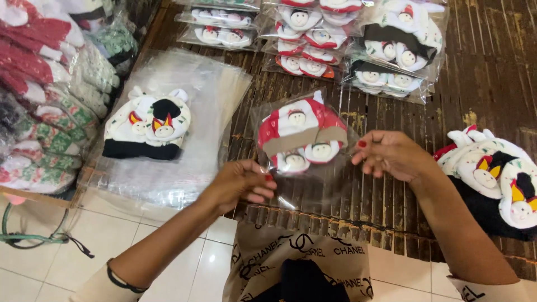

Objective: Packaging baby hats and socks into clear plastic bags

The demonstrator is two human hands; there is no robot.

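Bagged socks: a red-and-white pair with snowman faces and a tan card band [301,137] sits inside a clear plastic bag [305,184], on the dark slatted mat [492,78], between the two hands.
Left hand: left hand [241,183] pinches the bag's near left corner, fingers closed on the film.
Right hand: right hand [389,154] grips the bag's right edge, fingers curled; red nails show.
Doing it well: I judge that both edges should be held taut and level, so the flap folds flat without creasing.
Left of the left hand: a stack of empty clear bags [218,95], with a white-and-black sock bundle [148,127] on it.
Beyond the hands: rows of sealed clear packs [313,42], rectangular, red and white inside.
Right of the right hand: loose white socks [495,173].
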